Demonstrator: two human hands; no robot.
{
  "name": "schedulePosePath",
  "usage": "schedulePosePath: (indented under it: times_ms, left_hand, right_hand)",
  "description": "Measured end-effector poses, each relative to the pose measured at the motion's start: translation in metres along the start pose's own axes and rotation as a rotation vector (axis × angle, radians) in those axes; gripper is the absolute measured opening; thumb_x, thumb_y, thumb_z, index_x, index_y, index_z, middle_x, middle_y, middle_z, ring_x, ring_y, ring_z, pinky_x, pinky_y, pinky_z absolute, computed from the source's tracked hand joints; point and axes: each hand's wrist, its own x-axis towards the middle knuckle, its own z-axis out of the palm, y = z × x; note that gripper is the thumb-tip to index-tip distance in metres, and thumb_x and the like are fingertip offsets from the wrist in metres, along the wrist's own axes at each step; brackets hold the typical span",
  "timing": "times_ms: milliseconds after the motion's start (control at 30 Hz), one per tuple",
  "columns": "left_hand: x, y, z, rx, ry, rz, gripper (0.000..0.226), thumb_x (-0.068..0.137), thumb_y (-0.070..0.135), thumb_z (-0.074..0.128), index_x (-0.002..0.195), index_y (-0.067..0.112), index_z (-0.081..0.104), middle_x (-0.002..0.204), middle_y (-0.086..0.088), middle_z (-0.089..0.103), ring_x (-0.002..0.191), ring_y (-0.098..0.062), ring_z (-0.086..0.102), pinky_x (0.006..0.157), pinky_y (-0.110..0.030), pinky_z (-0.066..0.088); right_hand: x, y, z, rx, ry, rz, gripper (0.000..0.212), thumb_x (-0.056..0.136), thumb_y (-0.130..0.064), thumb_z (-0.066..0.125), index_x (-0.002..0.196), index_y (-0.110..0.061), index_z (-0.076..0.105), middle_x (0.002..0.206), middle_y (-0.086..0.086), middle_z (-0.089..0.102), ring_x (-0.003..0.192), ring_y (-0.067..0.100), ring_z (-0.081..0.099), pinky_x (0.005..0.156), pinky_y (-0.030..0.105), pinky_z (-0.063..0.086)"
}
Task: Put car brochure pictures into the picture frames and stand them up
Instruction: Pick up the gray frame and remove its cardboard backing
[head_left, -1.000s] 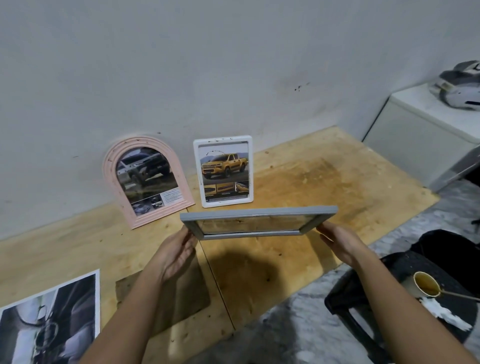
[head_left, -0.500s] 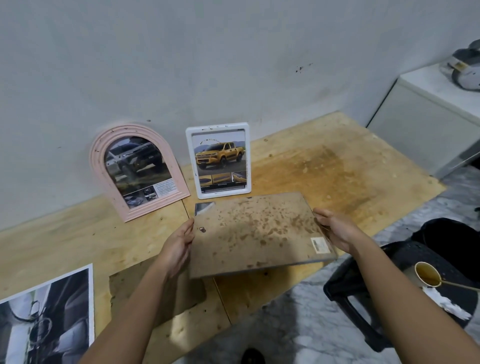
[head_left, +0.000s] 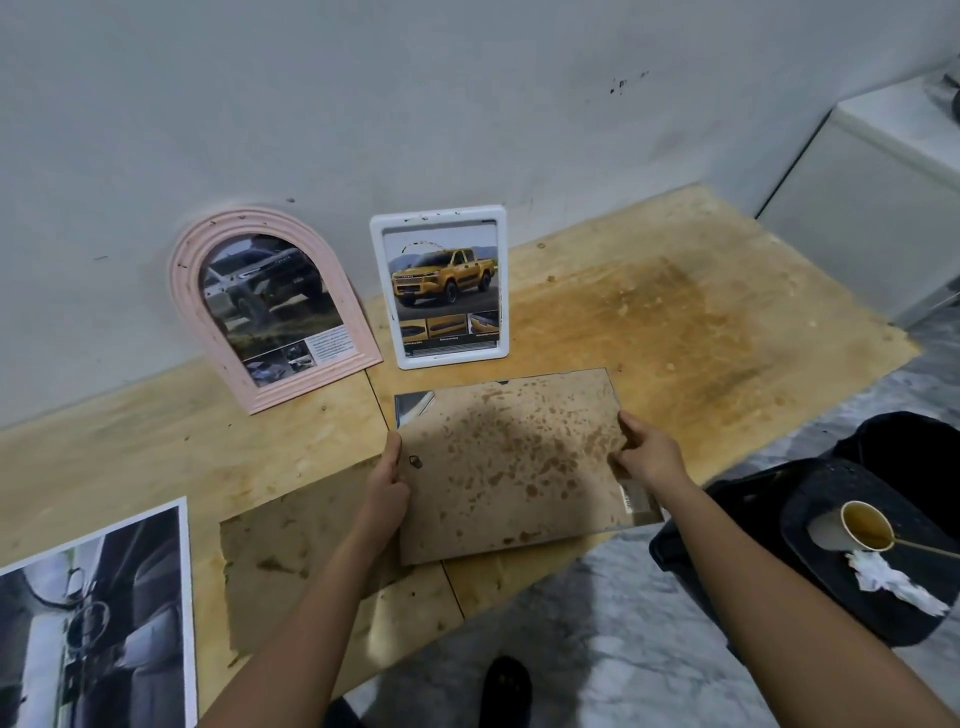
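1. Both hands hold a rectangular picture frame with a stained brown backing board (head_left: 514, 467) back-side up, over the plywood worktop (head_left: 675, 322). The left hand (head_left: 387, 483) grips its left edge and the right hand (head_left: 649, 457) its right edge, fingers curled round.
2. This looks like the third frame. A pink arched frame (head_left: 270, 306) and a white rectangular frame (head_left: 441, 286) already stand by the wall with car pictures inside.
3. The next move probably calls for seating the backing, then turning the frame upright beside them.
4. Its front faces down, so I cannot tell if a picture is in. Any clips or stand are hard to make out. A loose brochure page (head_left: 104, 623) is cut off at lower left.
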Motion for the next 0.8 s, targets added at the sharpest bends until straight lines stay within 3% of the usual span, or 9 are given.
schedulePosePath:
  times_ms: [167, 300, 367, 467, 600, 800]
  left_hand:
    - [-0.002, 0.000, 0.004, 0.126, 0.013, 0.027, 0.056, 0.101, 0.007, 0.027, 0.151, 0.021, 0.006, 0.153, -0.011, 0.019, 0.137, -0.028, 0.024, 0.109, -0.035, 0.026]
    - [0.000, -0.011, 0.004, 0.206, 0.060, 0.120, 0.052, 0.098, 0.016, 0.038, 0.147, 0.022, 0.020, 0.143, -0.006, 0.037, 0.127, -0.021, 0.040, 0.102, -0.036, 0.040]
    - [-0.003, -0.017, 0.001, 0.267, 0.078, 0.193, 0.052, 0.096, 0.021, 0.046, 0.144, 0.021, 0.025, 0.140, -0.003, 0.041, 0.123, -0.016, 0.043, 0.098, -0.032, 0.042]
    - [-0.009, -0.031, 0.001, 0.384, 0.061, 0.238, 0.077, 0.093, 0.042, 0.051, 0.151, 0.018, 0.008, 0.157, 0.002, 0.011, 0.144, -0.018, 0.012, 0.115, -0.035, 0.018]
    - [-0.015, -0.050, -0.006, 0.474, -0.010, 0.267, 0.113, 0.073, 0.073, 0.054, 0.150, 0.021, -0.010, 0.154, 0.012, -0.021, 0.142, -0.009, -0.018, 0.112, -0.029, 0.002]
    - [-0.017, -0.065, -0.018, 0.707, -0.151, 0.419, 0.142, 0.051, 0.088, 0.054, 0.142, 0.017, -0.027, 0.148, 0.004, -0.035, 0.134, -0.007, -0.037, 0.114, -0.028, -0.015]
  right_hand:
    - [-0.004, 0.005, 0.009, -0.009, 0.033, -0.037, 0.062, 0.088, 0.007, 0.052, 0.144, -0.012, 0.036, 0.151, 0.002, 0.033, 0.130, 0.026, 0.042, 0.099, 0.035, 0.046]
    - [-0.011, 0.000, 0.017, -0.211, 0.048, -0.138, 0.059, 0.088, 0.004, 0.052, 0.144, -0.004, 0.033, 0.155, 0.007, 0.022, 0.141, 0.026, 0.024, 0.111, 0.033, 0.028]
    - [-0.014, -0.011, 0.025, -0.267, 0.065, -0.233, 0.057, 0.085, 0.003, 0.053, 0.140, -0.003, 0.039, 0.152, 0.008, 0.024, 0.138, 0.027, 0.026, 0.111, 0.033, 0.027]
    - [-0.014, -0.035, 0.042, -0.316, 0.030, -0.394, 0.053, 0.082, 0.006, 0.051, 0.134, -0.004, 0.046, 0.139, 0.009, 0.038, 0.128, 0.025, 0.039, 0.106, 0.032, 0.035]
    - [-0.009, -0.074, 0.080, -0.439, -0.130, -0.544, 0.050, 0.083, 0.004, 0.051, 0.131, -0.013, 0.051, 0.128, 0.003, 0.050, 0.119, 0.021, 0.047, 0.099, 0.024, 0.035]
    - [-0.016, -0.126, 0.133, -0.752, -0.467, -0.662, 0.060, 0.083, -0.010, 0.058, 0.140, -0.011, 0.037, 0.142, 0.005, 0.034, 0.129, 0.020, 0.033, 0.104, 0.028, 0.033]
